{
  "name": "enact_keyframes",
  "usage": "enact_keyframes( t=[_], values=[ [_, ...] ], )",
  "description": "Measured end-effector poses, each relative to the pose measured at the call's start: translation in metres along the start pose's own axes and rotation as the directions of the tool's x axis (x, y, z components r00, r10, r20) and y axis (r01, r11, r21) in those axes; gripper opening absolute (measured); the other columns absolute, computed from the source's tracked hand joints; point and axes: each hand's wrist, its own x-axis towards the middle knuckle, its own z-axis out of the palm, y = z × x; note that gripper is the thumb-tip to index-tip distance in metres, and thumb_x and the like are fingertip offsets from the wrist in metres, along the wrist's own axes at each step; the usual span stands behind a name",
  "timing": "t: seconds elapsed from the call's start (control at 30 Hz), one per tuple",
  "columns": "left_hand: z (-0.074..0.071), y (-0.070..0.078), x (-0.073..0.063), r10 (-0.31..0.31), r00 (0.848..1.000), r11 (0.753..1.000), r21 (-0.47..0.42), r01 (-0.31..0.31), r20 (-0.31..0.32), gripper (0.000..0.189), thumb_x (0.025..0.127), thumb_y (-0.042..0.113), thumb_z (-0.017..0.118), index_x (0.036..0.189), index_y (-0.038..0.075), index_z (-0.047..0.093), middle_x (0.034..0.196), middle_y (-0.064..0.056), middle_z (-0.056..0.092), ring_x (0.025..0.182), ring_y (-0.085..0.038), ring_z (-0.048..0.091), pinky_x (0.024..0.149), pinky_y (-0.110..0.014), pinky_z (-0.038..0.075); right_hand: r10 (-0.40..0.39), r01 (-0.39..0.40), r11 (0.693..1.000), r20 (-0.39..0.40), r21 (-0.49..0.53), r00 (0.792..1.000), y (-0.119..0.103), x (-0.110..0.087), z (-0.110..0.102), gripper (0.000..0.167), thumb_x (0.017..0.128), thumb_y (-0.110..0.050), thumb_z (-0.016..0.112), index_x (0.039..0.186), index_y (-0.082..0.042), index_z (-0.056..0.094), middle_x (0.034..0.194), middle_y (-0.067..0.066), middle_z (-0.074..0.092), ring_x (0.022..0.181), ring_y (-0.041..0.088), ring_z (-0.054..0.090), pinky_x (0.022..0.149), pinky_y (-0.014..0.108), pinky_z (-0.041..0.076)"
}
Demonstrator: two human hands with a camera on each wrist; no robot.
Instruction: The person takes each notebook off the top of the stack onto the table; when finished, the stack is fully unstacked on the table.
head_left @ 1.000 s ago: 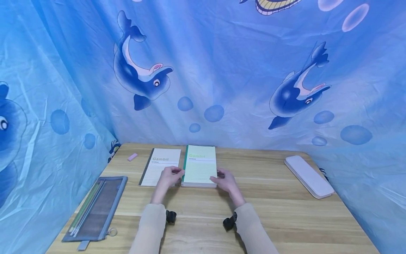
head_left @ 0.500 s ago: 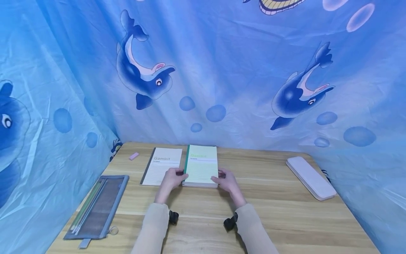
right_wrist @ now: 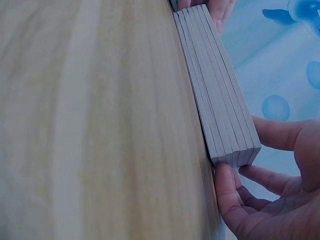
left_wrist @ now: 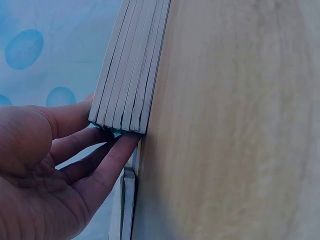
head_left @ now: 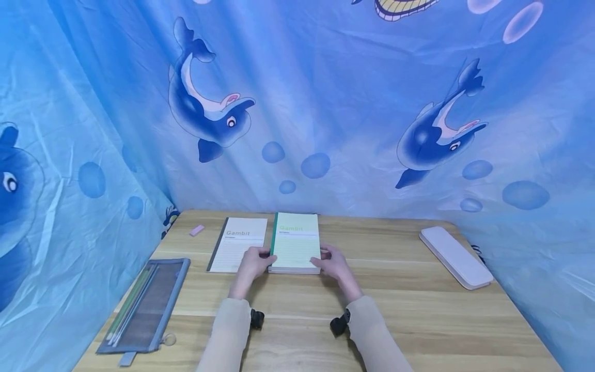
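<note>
Nearest the camera, a person's light sleeves (head_left: 228, 330) extended over the wooden tabletop (head_left: 297, 336), angled toward its far edge. Along the left edge lay a mesh pouch (head_left: 151, 305), well apart from the work.

Ahead of the cuffs, the left hand (head_left: 252, 262) and the right hand (head_left: 335, 262) bracketed a stack of notebooks (head_left: 297, 248) close to the middle of the tabletop's far edge. Its long axis ran from the person's side toward that edge, green spine on the left. Both hands grasped it near its near corners, thumbs at the top cover and other fingers against the sides, some low by the base. With both in contact, neither was nearer: the left had the spine side, the right the opposite one. Any move of the stack appeared to depend on that even, two-sided hold. Whether its underside was slightly raised could not be told.

Just left of the stack, a dark-spined notebook (head_left: 230, 250) lay nearly parallel, partly hidden by the left hand. A white case (head_left: 455, 257) slanted by the right edge. Toward the far left corner sat a pink block (head_left: 197, 230); beyond the far edge hung a blue curtain (head_left: 297, 77).
</note>
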Motion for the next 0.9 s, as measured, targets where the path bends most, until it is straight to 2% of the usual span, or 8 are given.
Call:
enact_keyframes(
  t=[0.2,0.5,0.7,0.9],
  values=[
    [-0.0004,-0.0011,-0.0004,0.011,1.0,1.0,-0.001,-0.011,0.001,0.04,0.092,0.014,0.07,0.125,-0.008,0.063,0.126,-0.026,0.063,0.119,-0.04,0.057,0.098,-0.049,0.049,0.0,0.0,1.0,0.005,-0.006,1.0,-0.002,0.0016,0.0005,0.066,0.085,-0.019,0.077,0.14,0.004,0.049,0.112,0.018,0.061,0.093,0.027,0.061,0.074,0.035,0.055],
    [-0.0008,-0.0018,0.0002,0.027,1.0,1.0,-0.01,-0.027,-0.007,0.039,0.091,0.014,0.071,0.123,-0.008,0.064,0.123,-0.025,0.065,0.117,-0.039,0.059,0.098,-0.048,0.049,-0.012,0.012,1.0,-0.014,-0.025,1.0,-0.0005,0.0005,0.0017,0.065,0.086,-0.024,0.079,0.136,0.006,0.052,0.093,0.011,0.059,0.071,0.018,0.057,0.061,0.027,0.05],
    [-0.0004,-0.0028,0.0005,0.034,0.999,0.999,0.005,-0.034,-0.004,0.038,0.092,0.014,0.071,0.123,-0.008,0.065,0.122,-0.024,0.066,0.117,-0.039,0.059,0.099,-0.049,0.049,-0.019,0.019,1.0,0.007,0.018,1.0,-0.0005,-0.0017,0.0023,0.049,0.087,-0.015,0.077,0.125,0.011,0.06,0.075,0.003,0.053,0.056,0.013,0.053,0.053,0.023,0.046],
    [-0.0007,-0.0017,-0.0001,0.04,0.999,0.999,0.012,-0.04,-0.012,0.039,0.092,0.016,0.07,0.123,-0.007,0.065,0.122,-0.024,0.066,0.116,-0.039,0.06,0.097,-0.048,0.05,-0.035,0.035,0.999,0.007,0.017,0.999,-0.001,-0.001,0.0031,0.032,0.089,-0.012,0.075,0.111,0.009,0.065,0.068,-0.001,0.047,0.053,0.011,0.053,0.051,0.021,0.046]
  ],
)
